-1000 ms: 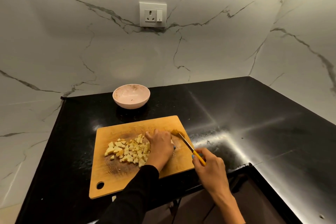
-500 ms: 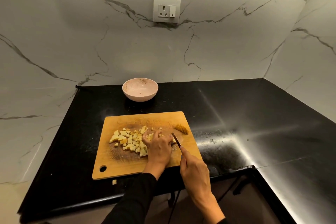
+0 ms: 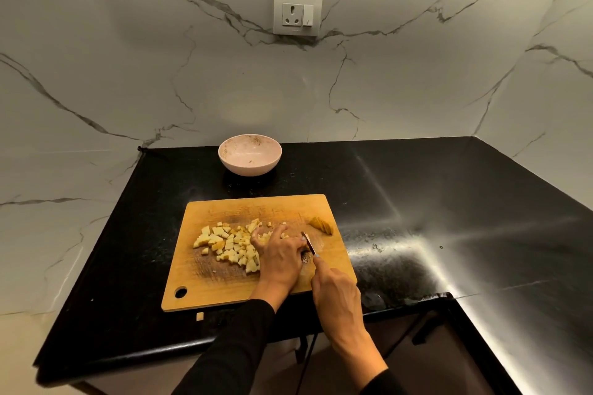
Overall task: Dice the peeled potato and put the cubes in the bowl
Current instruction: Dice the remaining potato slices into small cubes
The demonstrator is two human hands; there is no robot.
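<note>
Many small cubes (image 3: 229, 245) heaped mid-board: light, firm, likely damp-slick; scoop together. Left hand (image 3: 278, 253) curled over potato remnant; right hand (image 3: 337, 290) grips knife (image 3: 309, 243).

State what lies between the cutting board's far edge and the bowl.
Head view: only bare black countertop lies between the cutting board and the bowl; no potato cubes rest there.

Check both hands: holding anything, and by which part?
Right hand grips the knife by its handle, hidden in the fist. Left hand curls over potato on the board; exact hold unclear.
</note>
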